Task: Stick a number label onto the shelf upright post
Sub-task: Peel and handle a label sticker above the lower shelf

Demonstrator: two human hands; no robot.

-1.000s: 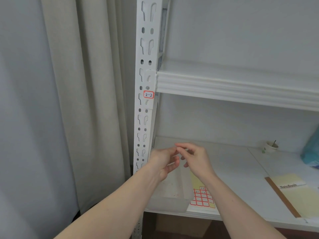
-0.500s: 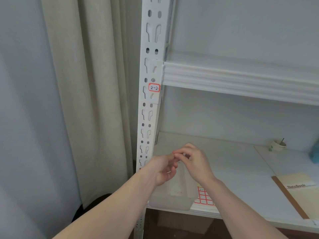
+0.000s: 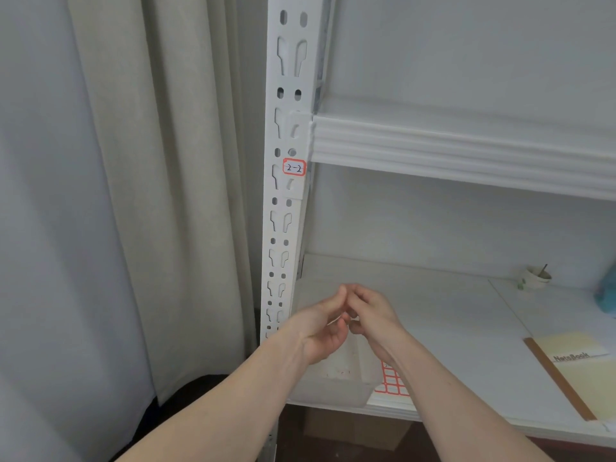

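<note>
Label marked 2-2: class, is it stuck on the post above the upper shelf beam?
No. The 2-2 label sits on the upright post level with the lower edge of the upper shelf beam.

- A storage corner of a home or small office, by the look of it
- White boltless metal shelving with a slotted upright post and ribbed shelf beam
- A handwritten "2-2" label numbers the post
- Stationery lies on the lower shelf: a notebook, a sheet of red-bordered labels
- A pale curtain hangs beside the rack
</note>
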